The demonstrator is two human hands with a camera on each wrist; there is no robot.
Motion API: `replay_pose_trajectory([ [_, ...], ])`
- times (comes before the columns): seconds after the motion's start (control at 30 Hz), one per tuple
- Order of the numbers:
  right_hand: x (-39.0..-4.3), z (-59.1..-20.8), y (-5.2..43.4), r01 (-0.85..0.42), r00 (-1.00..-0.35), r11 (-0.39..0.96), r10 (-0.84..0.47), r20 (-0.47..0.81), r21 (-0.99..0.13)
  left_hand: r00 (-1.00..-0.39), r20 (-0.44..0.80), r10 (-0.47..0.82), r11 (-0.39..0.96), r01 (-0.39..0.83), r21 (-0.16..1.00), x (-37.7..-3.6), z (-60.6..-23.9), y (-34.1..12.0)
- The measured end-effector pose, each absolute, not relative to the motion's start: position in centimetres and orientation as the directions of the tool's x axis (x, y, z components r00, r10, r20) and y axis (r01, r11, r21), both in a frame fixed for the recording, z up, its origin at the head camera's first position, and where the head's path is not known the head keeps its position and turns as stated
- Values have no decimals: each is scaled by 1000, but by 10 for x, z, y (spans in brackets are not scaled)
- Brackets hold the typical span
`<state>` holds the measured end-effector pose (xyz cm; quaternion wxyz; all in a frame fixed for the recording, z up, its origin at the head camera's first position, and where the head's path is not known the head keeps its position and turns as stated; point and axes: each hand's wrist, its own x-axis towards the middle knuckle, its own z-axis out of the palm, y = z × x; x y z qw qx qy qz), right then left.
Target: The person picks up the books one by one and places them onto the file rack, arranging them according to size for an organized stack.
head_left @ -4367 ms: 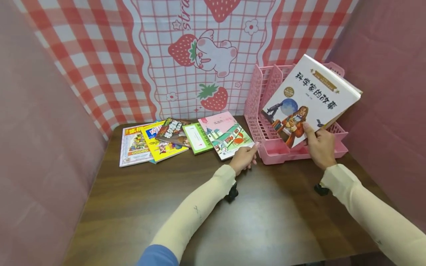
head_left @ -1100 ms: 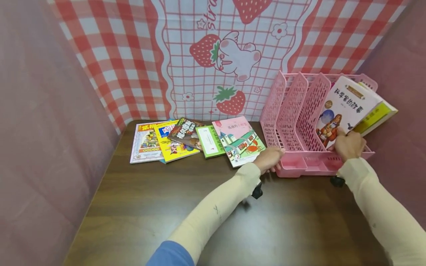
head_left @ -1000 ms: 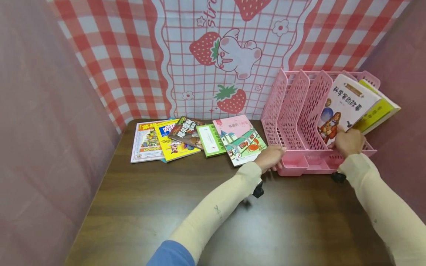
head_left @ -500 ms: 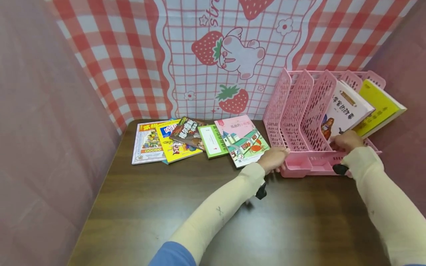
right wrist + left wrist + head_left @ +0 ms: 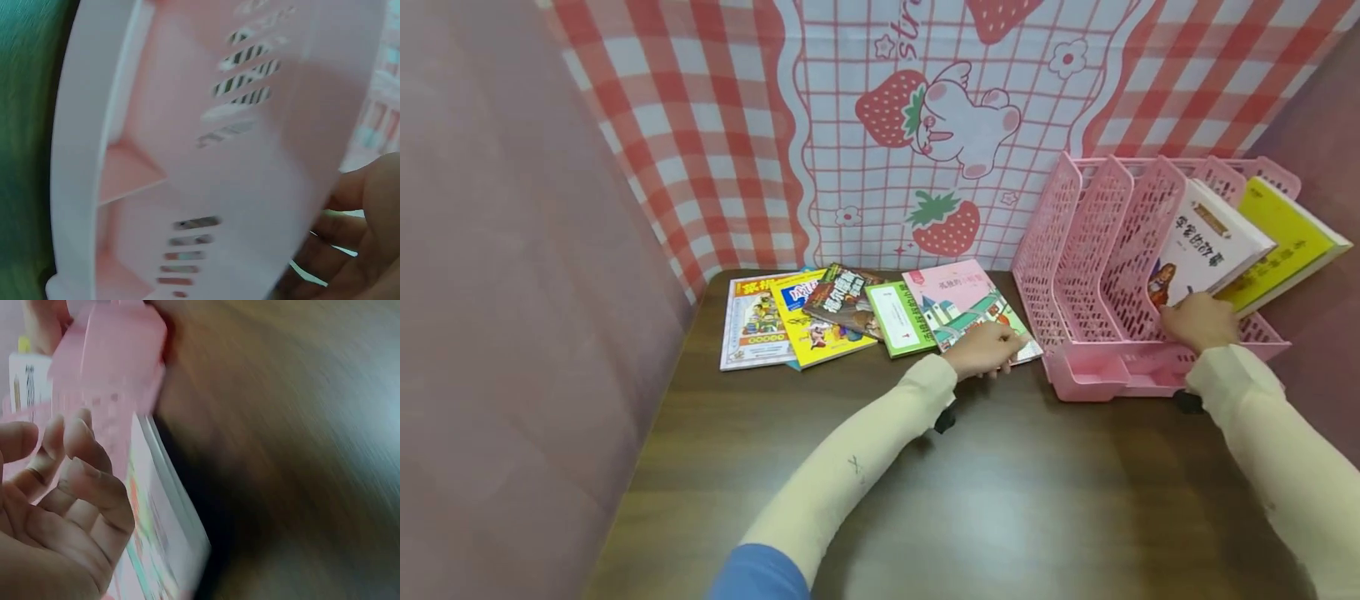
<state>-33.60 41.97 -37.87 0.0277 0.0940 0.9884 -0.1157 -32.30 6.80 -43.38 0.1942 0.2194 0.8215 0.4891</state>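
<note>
Left hand (image 5: 983,350) leaves the pink rack (image 5: 1078,379), now rests on the pink book (image 5: 958,304); white book (image 5: 1206,250) sits deeper in its slot.

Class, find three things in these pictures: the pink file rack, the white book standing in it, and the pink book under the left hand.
pink file rack (image 5: 1086,379), head view, front tray.
white book (image 5: 1213,242), head view, cover.
pink book (image 5: 951,292), head view, cover.

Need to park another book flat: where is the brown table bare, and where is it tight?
Bare: the brown wooden table in front of the row of flat picture books, between both sleeves. Tight: the back edge, where the left hand rests on the pink-covered book beside the pink plastic file rack.
</note>
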Motion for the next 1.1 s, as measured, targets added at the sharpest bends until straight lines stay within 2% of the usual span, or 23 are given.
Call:
replay_pose_trajectory([
  [0.13,-332,-372,404,142,-985,960,161,63,-240,-842,-114,526,414,137,900,-327,-437,34],
  [0.27,-331,-371,392,82,-962,965,142,233,-250,-857,-88,508,403,146,903,-327,-434,14],
  [0.33,-333,-372,383,51,-958,962,123,259,-267,-867,-73,493,400,151,904,-326,-431,3],
  [0.63,-347,-377,345,-53,-988,928,5,153,-369,-901,-42,431,430,164,888,-329,-439,-33],
  [0.9,-347,-383,318,-151,-984,907,-100,148,-392,-910,35,414,491,255,833,-327,-437,-53],
  [1.1,-341,-392,296,-212,-974,883,-156,164,-419,-935,-14,355,482,170,859,-319,-441,-70],
])
